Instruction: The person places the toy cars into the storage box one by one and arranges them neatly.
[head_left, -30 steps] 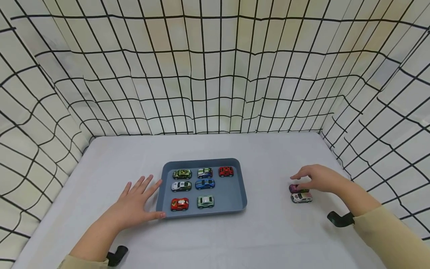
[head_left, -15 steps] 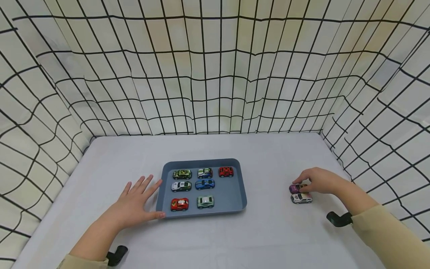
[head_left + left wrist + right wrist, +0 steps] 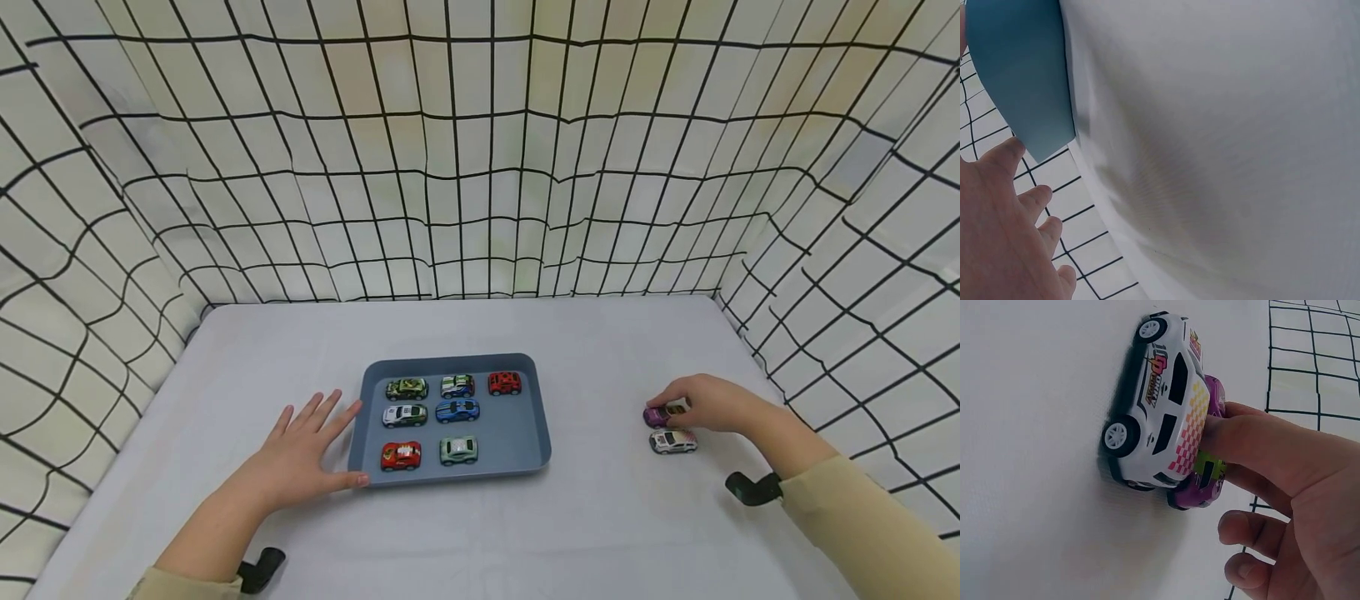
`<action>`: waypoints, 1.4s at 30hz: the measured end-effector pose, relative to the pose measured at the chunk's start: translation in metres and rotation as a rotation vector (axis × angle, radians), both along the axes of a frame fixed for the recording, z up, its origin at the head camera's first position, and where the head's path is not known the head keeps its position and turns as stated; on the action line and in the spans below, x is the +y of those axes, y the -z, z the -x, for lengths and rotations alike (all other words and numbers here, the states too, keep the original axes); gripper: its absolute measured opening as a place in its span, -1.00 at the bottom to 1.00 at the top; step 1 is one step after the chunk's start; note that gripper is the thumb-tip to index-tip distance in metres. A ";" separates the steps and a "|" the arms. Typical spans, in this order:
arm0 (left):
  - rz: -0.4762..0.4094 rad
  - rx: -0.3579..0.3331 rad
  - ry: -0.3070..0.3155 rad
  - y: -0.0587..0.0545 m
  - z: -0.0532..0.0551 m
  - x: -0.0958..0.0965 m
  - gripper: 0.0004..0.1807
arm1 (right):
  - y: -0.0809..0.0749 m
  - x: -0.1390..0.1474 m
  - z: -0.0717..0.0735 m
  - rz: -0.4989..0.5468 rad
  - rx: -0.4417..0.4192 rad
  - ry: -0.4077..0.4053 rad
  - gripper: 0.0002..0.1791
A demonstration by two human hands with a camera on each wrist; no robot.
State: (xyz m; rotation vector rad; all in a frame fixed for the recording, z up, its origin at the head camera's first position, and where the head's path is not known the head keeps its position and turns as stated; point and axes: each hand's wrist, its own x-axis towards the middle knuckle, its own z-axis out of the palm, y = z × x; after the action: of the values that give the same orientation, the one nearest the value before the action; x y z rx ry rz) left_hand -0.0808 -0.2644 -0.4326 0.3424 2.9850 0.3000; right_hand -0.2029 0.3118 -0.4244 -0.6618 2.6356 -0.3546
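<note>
On the right of the table my right hand (image 3: pixel 705 403) pinches a purple toy car (image 3: pixel 655 416) between thumb and fingers. Just in front of it stands a white toy car (image 3: pixel 673 442) with a pink and yellow checkered roof, untouched. In the right wrist view the white car (image 3: pixel 1163 406) partly hides the purple car (image 3: pixel 1200 495). My left hand (image 3: pixel 300 462) lies with fingers spread at the left side of a blue-grey tray (image 3: pixel 510 454), its thumb on the near left corner. The left wrist view shows the hand (image 3: pixel 1007 219) beside the tray wall (image 3: pixel 1022 69).
Several toy cars stand in the tray, among them a red car (image 3: pixel 401 455), a pale green car (image 3: pixel 459 450), a blue car (image 3: pixel 457 410) and another red car (image 3: pixel 505 382). Black-lined grid netting (image 3: pixel 480 192) rises behind and along both sides of the white table (image 3: pixel 592 525).
My right thumb and fingers have closed on the purple car, and it has shifted slightly left and away from the white car. The left hand and tray have stayed still.
</note>
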 end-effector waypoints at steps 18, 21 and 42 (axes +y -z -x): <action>-0.008 0.006 -0.001 -0.001 0.000 0.000 0.22 | -0.012 -0.014 0.008 0.079 0.037 -0.019 -0.62; -0.004 0.008 0.000 -0.001 0.000 -0.001 0.22 | -0.012 -0.017 0.010 0.093 0.044 -0.017 -0.62; -0.010 0.012 0.004 0.001 -0.001 0.000 0.22 | -0.026 -0.088 0.017 0.214 -0.026 -0.055 -0.60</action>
State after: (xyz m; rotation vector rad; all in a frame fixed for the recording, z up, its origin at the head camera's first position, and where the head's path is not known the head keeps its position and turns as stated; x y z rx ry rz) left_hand -0.0800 -0.2649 -0.4338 0.3524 2.9949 0.3132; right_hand -0.2201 0.2242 -0.3982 -0.7888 2.5709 -0.6307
